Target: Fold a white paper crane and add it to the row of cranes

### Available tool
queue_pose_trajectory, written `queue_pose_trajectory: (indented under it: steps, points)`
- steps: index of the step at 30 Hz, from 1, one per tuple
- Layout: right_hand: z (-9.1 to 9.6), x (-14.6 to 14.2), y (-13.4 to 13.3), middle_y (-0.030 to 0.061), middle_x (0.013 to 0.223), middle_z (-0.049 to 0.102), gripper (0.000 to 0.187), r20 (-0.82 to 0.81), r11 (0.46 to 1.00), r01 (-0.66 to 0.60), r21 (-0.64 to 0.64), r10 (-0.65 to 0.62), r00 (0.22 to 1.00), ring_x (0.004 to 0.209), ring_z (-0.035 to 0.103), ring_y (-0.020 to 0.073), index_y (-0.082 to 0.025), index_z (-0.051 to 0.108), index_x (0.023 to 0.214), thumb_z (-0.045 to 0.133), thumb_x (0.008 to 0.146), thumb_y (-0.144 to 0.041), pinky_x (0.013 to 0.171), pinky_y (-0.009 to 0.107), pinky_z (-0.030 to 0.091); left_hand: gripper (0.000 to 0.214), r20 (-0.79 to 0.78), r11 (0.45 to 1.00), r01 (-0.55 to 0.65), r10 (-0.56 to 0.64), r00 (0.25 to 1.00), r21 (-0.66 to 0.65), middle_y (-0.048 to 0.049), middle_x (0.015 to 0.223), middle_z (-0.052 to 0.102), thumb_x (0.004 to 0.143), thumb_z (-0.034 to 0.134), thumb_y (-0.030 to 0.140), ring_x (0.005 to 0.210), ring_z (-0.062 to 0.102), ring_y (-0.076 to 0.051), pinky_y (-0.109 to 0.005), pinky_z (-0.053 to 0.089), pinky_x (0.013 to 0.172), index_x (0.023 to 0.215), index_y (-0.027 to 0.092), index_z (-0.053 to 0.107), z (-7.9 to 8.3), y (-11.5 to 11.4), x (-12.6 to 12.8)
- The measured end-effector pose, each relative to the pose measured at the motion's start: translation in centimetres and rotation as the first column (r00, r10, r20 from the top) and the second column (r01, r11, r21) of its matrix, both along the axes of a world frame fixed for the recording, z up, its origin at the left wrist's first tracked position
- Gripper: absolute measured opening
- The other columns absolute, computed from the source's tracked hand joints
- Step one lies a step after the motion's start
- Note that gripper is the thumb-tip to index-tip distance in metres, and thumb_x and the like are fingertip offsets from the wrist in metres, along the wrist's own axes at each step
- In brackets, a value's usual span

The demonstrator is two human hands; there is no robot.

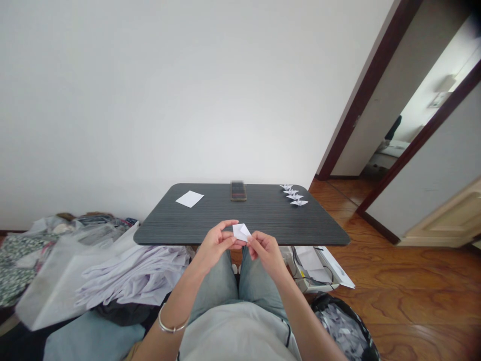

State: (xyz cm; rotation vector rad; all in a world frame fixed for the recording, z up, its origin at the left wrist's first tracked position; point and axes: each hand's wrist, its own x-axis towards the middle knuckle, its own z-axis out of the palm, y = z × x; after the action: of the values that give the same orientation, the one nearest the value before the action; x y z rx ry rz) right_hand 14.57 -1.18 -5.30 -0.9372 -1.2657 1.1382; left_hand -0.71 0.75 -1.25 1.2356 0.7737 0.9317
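Note:
Both hands hold a small folded piece of white paper [241, 231] just above the near edge of the dark table [195, 225]. My left hand [218, 242] pinches its left side, and my right hand [265, 248] pinches its right corner. Several small folded white paper figures [294, 195] lie in a row at the table's far right. A flat white sheet of paper [190, 198] rests at the far left of the table.
A phone [238, 191] stands at the table's far middle edge. Piles of cloth and plastic bags [93, 265] fill the floor at left. A bin with paper scraps [343, 326] and a box of papers [315, 268] sit at right. A doorway opens at far right.

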Motion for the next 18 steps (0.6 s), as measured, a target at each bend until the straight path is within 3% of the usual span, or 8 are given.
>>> queue_pose_trajectory:
  steps: [8, 18]
  points:
    - [-0.3, 0.3, 0.3, -0.005, 0.045, 0.048, 0.03, -0.006, 1.0, -0.007, -0.016, 0.007, 1.0, 0.037, 0.039, 0.0068, -0.017, 0.052, 0.06, 0.056, 0.077, -0.042, 0.039, 0.019, 0.03, 0.06, -0.004, 1.0, 0.026, -0.026, 1.0, 0.0, -0.0095, 0.082, 0.07, 0.075, 0.063, 0.029, 0.083, 0.066, -0.02, -0.031, 0.049, 0.078, 0.125, 0.01, 0.037, 0.4, -0.3, -0.5]
    - [-0.1, 0.2, 0.1, -0.0058, 0.043, 0.047, 0.029, 0.103, 0.999, -0.043, 0.01, 0.042, 0.994, 0.037, 0.038, 0.0066, -0.018, 0.049, 0.059, 0.057, 0.077, -0.039, 0.039, 0.019, 0.029, 0.059, -0.032, 0.996, -0.071, 0.073, 0.997, 0.049, -0.0005, 0.07, 0.066, 0.064, 0.07, 0.022, 0.058, 0.059, -0.011, -0.023, 0.047, 0.06, 0.114, 0.013, 0.04, -0.9, 0.0, 1.0]
